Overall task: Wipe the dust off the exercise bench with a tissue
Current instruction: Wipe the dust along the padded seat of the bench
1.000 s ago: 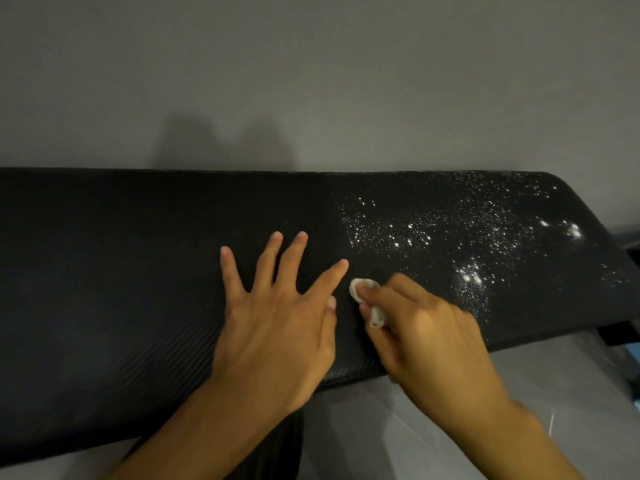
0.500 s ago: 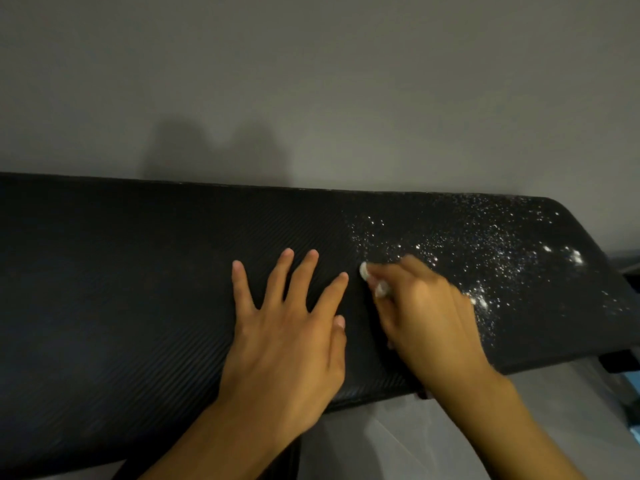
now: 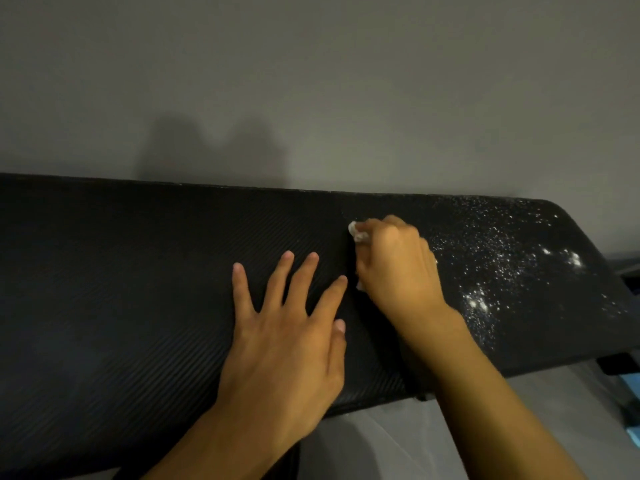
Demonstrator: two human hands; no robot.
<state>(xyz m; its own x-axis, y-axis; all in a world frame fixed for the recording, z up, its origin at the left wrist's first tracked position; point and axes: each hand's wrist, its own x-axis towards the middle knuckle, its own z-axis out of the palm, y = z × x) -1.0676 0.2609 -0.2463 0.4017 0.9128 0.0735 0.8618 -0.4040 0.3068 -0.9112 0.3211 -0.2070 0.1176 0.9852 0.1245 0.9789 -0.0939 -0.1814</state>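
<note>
Black exercise bench (image 3: 138,289) across the whole view, far edge close along the grey wall (image 3: 311,81), near edge slanting up to the right above pale floor (image 3: 519,427), right end rounded off. Wide dark stretch of pad open to the left. To the right, white dust (image 3: 502,265) scattered out to the right end and up to the far edge.

Against half a second ago: right hand (image 3: 398,268) farther up the pad, now near the far edge. Left hand (image 3: 287,341) in much the same spot.

Left hand flat on the pad, palm down, fingers straight and spread, grasping nothing. Right hand just beside it, fingers curled, pinching a crumpled white tissue (image 3: 356,233) against the pad. Tissue peeking out at the fingertips and under the thumb side.
</note>
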